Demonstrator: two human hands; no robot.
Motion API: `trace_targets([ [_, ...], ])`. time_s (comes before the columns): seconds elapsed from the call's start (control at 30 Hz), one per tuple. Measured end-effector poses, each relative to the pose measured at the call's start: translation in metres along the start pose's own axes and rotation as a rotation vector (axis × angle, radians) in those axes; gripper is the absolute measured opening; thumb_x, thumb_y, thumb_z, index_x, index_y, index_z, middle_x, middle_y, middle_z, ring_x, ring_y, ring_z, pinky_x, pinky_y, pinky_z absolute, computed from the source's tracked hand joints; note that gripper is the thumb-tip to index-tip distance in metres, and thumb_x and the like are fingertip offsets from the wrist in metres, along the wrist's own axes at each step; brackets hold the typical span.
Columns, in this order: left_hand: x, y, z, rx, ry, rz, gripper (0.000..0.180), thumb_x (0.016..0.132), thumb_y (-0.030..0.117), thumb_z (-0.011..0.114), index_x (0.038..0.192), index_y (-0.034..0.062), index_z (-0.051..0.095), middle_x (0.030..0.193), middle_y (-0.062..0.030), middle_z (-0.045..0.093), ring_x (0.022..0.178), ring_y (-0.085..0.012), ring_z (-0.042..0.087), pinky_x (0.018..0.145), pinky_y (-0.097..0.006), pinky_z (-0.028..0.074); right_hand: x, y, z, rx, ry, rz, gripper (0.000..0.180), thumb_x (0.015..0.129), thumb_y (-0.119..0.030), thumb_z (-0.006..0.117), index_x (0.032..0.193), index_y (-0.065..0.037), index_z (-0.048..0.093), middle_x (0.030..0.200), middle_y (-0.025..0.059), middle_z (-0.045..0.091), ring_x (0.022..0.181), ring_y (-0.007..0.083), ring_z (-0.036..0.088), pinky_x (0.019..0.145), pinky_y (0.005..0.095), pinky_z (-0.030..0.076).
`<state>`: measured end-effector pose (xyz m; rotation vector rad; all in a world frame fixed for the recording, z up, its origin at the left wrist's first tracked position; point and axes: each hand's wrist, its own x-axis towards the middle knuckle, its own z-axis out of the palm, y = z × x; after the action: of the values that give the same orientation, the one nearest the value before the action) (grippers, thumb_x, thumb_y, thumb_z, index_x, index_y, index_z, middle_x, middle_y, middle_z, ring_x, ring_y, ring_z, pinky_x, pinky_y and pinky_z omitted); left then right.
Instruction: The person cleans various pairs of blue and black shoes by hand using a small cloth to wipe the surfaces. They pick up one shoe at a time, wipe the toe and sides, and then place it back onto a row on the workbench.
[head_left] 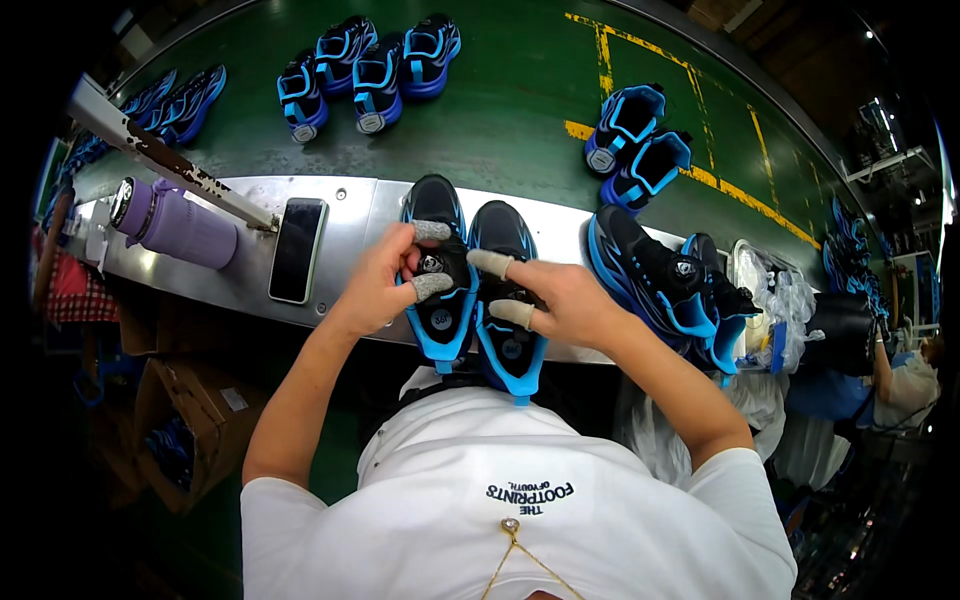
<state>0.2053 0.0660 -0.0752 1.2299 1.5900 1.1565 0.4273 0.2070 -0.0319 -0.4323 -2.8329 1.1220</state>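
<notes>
Two black-and-blue sneakers stand side by side on the metal ledge before me, toes pointing away. My left hand (375, 290) has grey cloth sleeves on thumb and forefinger, which close around the round dial on the tongue of the left sneaker (436, 205). On the right sneaker (502, 232), my right hand (572, 303) grips the dark tongue area between a thumb and forefinger in beige sleeves. Those fingers hide that shoe's dial. Both shoes have open collars with light blue linings and pale round stickers on the insoles.
Right of my hands sits another sneaker pair (655, 265), beside a tray of clear plastic bags (775, 300). A phone (298, 250), purple bottle (185, 225) and slanted metal bar (170, 160) are left. More sneakers (365, 75) stand on the green surface (510, 120) beyond.
</notes>
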Motion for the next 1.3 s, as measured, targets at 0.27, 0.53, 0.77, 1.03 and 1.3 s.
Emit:
trace_targets([
  [0.27, 0.003, 0.002, -0.003, -0.242, -0.094, -0.064, 0.05, 0.08, 0.002, 0.071, 0.127, 0.0039, 0.055, 0.1, 0.0031, 0.05, 0.082, -0.0069, 0.039, 0.077, -0.02, 0.037, 0.0, -0.001, 0.012, -0.057, 0.069, 0.036, 0.054, 0.088, -0.02, 0.062, 0.14, -0.023, 0.05, 0.074, 0.0108, 0.055, 0.069, 0.0295, 0.058, 0.067, 0.0347, 0.049],
  [0.53, 0.005, -0.002, 0.002, -0.18, -0.057, -0.007, 0.042, 0.081, 0.008, 0.07, 0.121, 0.0033, 0.058, 0.111, 0.0017, 0.063, 0.079, -0.0063, 0.042, 0.075, -0.023, 0.039, -0.002, -0.003, 0.008, -0.178, 0.031, 0.011, 0.058, 0.087, -0.028, 0.067, 0.142, -0.024, 0.047, 0.078, 0.0122, 0.06, 0.073, 0.029, 0.06, 0.07, 0.0366, 0.049],
  [0.77, 0.0, 0.008, 0.016, 0.224, 0.153, 0.129, 0.043, 0.084, 0.003, 0.066, 0.126, 0.0063, 0.059, 0.092, 0.0016, 0.05, 0.079, -0.0093, 0.043, 0.074, -0.022, 0.038, -0.01, 0.002, -0.003, 0.023, 0.057, -0.097, 0.057, 0.087, -0.019, 0.064, 0.141, -0.024, 0.049, 0.076, 0.0124, 0.057, 0.074, 0.0285, 0.059, 0.07, 0.0356, 0.048],
  [1.03, -0.002, 0.014, 0.016, 0.195, 0.087, 0.087, 0.044, 0.082, 0.002, 0.065, 0.126, 0.0035, 0.059, 0.095, 0.0017, 0.053, 0.079, -0.0095, 0.042, 0.074, -0.022, 0.038, -0.005, -0.001, -0.004, 0.02, 0.023, 0.003, 0.06, 0.086, -0.02, 0.064, 0.143, -0.025, 0.047, 0.081, 0.0107, 0.058, 0.075, 0.0294, 0.058, 0.07, 0.0371, 0.047],
  [1.3, 0.0, 0.018, 0.014, 0.042, 0.044, 0.022, 0.046, 0.081, 0.003, 0.067, 0.126, 0.0033, 0.058, 0.105, -0.0003, 0.059, 0.083, -0.0121, 0.043, 0.082, -0.024, 0.039, 0.002, 0.007, 0.008, -0.065, -0.041, 0.046, 0.06, 0.085, -0.018, 0.062, 0.143, -0.023, 0.048, 0.081, 0.0092, 0.053, 0.073, 0.0279, 0.053, 0.07, 0.0368, 0.046],
])
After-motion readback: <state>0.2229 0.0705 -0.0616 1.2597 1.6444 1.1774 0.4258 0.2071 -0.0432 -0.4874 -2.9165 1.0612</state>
